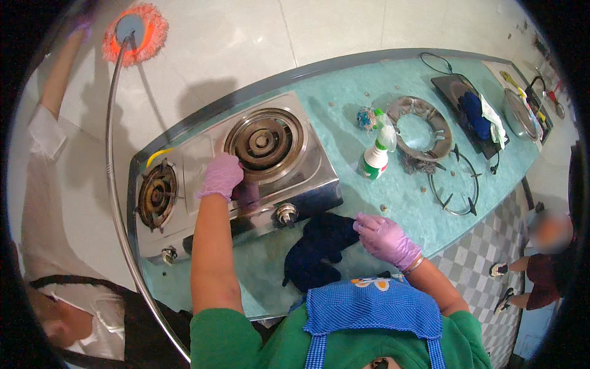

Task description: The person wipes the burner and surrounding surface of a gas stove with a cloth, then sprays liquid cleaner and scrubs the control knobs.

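My left hand (222, 175), in a thin pink-purple glove, is curled at the stainless-steel two-burner gas stove (196, 173), just beside its large round burner (261, 141). A small dark red patch shows by its fingers; whether it holds something is hidden. My right hand (386, 241), gloved alike, pinches one end of a dark navy cloth (315, 249) at the counter's front. That cloth lies bunched below the stove's front panel, near a control knob (287, 214). The smaller burner (158, 196) at left has its pan support on.
On the green countertop (322, 104) stand a spray bottle (375, 157), a scouring ball (367, 118), a metal burner ring (435, 117), a wire pan support (454, 184), a black induction cooktop (442, 85) with cloths and a metal basin (518, 113). Another person holds a mop pole (109, 138) at left.
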Tool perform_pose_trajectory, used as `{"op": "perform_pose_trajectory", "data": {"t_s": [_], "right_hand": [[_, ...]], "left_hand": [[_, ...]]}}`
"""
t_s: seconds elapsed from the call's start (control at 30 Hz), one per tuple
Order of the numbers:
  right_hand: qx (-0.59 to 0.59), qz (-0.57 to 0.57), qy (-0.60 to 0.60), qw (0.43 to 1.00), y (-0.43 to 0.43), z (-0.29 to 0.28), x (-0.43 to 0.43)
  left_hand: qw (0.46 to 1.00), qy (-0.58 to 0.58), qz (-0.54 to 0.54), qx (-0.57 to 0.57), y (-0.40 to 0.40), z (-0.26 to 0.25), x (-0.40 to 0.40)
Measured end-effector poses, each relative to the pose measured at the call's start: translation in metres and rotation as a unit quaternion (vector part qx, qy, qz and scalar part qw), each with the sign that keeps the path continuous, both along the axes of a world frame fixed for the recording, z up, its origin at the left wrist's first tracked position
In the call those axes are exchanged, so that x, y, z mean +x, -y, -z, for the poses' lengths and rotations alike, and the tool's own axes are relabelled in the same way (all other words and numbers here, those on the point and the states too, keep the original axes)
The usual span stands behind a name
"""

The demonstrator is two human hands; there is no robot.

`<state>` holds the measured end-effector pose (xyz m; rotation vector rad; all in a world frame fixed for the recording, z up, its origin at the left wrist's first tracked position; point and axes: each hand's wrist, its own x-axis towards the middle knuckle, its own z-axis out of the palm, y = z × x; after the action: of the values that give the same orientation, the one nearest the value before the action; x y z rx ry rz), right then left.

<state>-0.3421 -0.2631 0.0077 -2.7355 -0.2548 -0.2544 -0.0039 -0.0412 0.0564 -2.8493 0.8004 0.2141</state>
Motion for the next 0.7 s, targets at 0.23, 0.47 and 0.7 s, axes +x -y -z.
{"op": "perform_pose_trajectory", "data": {"t_s": [0.23, 0.47, 0.7], "right_hand": [[-0.009, -0.053, -0.01, 0.999, 0.003, 0.009, 0.001], [0.022, -0.078, -0.022, 0.996, 0.013, 0.019, -0.01], [0.034, -0.07, -0.017, 0.997, 0.028, 0.04, -0.02]], "left_hand": [[0.994, -0.091, -0.064, -0.021, 0.035, -0.021, -0.05], [0.983, -0.14, -0.089, -0.078, 0.092, -0.025, -0.078], [0.978, -0.151, -0.095, -0.108, 0.145, -0.008, -0.053]]}}
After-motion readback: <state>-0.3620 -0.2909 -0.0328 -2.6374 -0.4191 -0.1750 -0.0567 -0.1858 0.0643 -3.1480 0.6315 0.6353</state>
